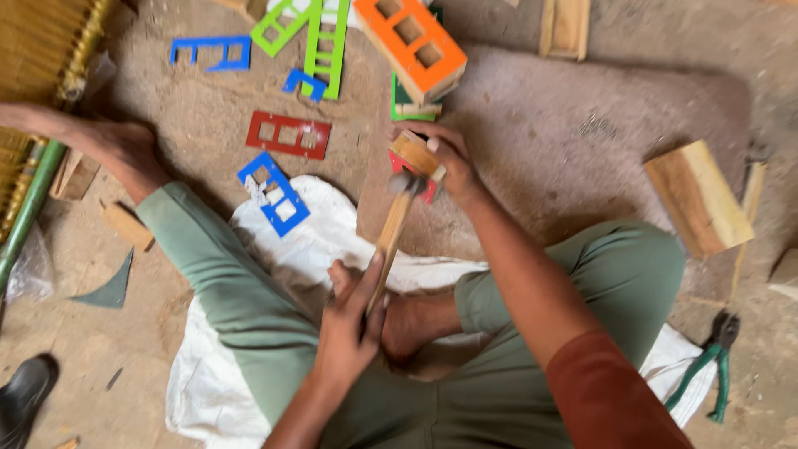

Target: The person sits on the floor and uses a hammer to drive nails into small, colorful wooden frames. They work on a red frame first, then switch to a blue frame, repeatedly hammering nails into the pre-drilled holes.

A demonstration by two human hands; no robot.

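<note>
Rust-coloured sleeve (611,391) and green trousers (249,316) closest to the lens, legs folded on a white sack (283,229) spread over the dusty floor (565,125). Left hand (353,324) closed around the lower end of a wooden hammer handle (389,237), thumb laid along it. Hammer head (405,185) blurred, just over or touching a small wooden block (413,152) with a red piece beneath. Right hand (453,166) closed on that block, fingers (432,133) curled over its far edge, pinning it to the floor ahead of the knees.

Scattered beyond: red panel (288,135) with cut-out windows, blue panel (274,193), green ladder-shaped piece (326,46), orange-faced box (411,41). Off to the right, a thick wood offcut (698,195) and green-handled pliers (706,366).

Likely risks, judging by the layout: fingertips very close to the hammer head, so a skewed blow probably lands on them. Grip low on the handle, less control over the head. Block resting on loose, gritty ground, liable to skid or tip under a strike. Bare foot (416,320) just beside the handle's swing path, exposed to a slipped hammer.
</note>
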